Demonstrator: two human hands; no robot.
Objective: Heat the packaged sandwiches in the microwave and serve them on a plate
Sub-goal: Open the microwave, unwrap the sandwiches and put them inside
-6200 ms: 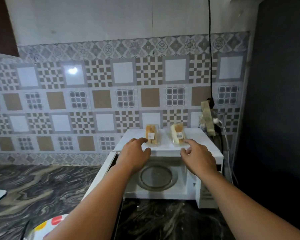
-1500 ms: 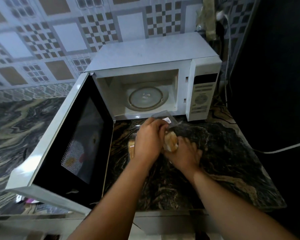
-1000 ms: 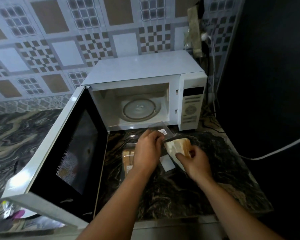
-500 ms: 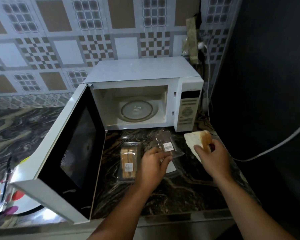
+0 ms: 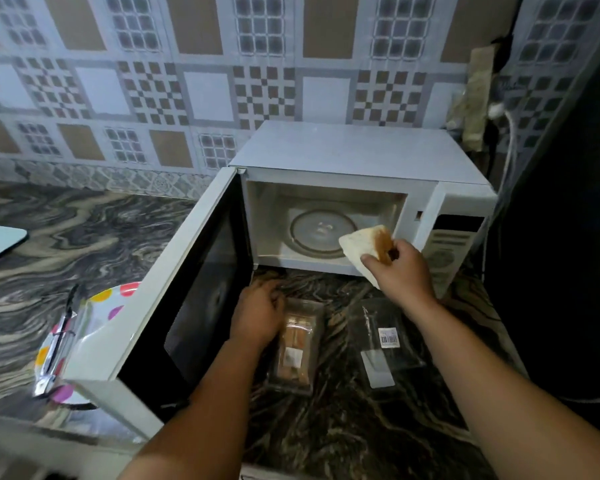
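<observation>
At frame centre, the right hand point(image 5: 400, 268) is pinching an unwrapped white-bread sandwich point(image 5: 364, 245) before the open white microwave point(image 5: 354, 157) — the left hand point(image 5: 258, 315) is curling onto the clear-wrapped sandwich pack point(image 5: 297, 348) below.

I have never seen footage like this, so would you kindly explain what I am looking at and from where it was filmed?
There is no robot: a camera worn on a person's head looks down at their two bare hands. The right hand holds an unwrapped white-bread sandwich at the open white microwave, whose glass turntable is bare. The left hand rests on a clear-wrapped packaged sandwich on the dark marbled counter. Beside it lies an empty clear plastic wrapper. A polka-dot plate shows behind the microwave's door.
</observation>
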